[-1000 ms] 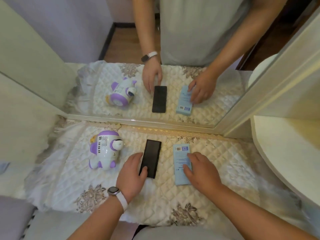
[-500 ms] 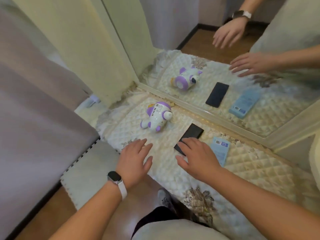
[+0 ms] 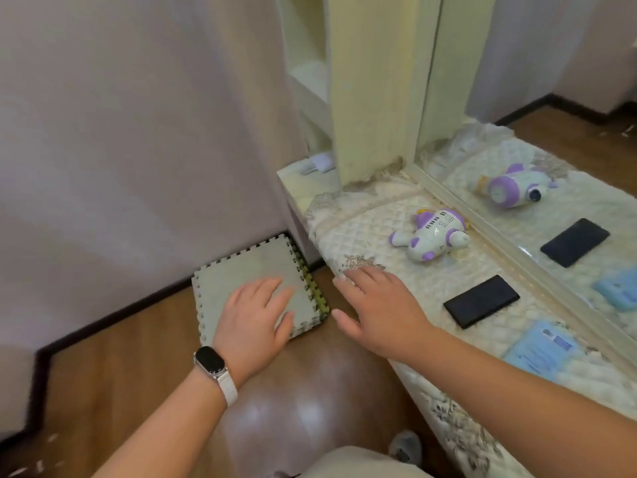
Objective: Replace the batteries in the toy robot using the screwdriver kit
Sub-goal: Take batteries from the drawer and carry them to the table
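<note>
Left hand and right hand, fingers released and empty; toy robot on the counter beyond the right fingertips.

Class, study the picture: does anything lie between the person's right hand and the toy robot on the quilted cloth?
Nothing visible does. The right hand is open at the near corner of the quilted cloth; only bare cloth lies between it and the toy robot. The flat black object lies aside.
</note>
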